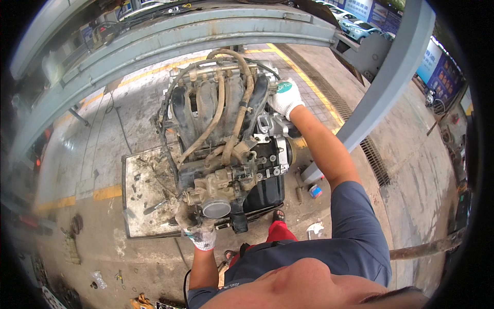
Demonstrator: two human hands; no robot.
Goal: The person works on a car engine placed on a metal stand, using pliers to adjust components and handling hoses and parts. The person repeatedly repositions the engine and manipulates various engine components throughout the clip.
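A dirty car engine (pixel 270 154) stands in front of me, with a dark intake manifold (pixel 207 105) across its top. Brown rubber hoses (pixel 249 85) loop over the manifold's runners. At its near end is a throttle body (pixel 216 208) with a round opening facing me. My left hand (pixel 199 233), in a stained white knit glove, grips the manifold's near end beside the throttle body; its fingertips are partly hidden. Stretched out at the far right, my right hand (pixel 286 98), in a white glove with a green patch, closes on the manifold's far end, fingers partly hidden behind it.
Under the engine lies a grimy tray-like tabletop (pixel 135 219) with a screwdriver-like tool (pixel 154 207) and small debris. A grey steel post (pixel 383 87) rises at the right, and a grey beam (pixel 200 30) crosses beyond. A small blue-and-red container (pixel 315 191) is on the floor, near a drain grate (pixel 374 160).
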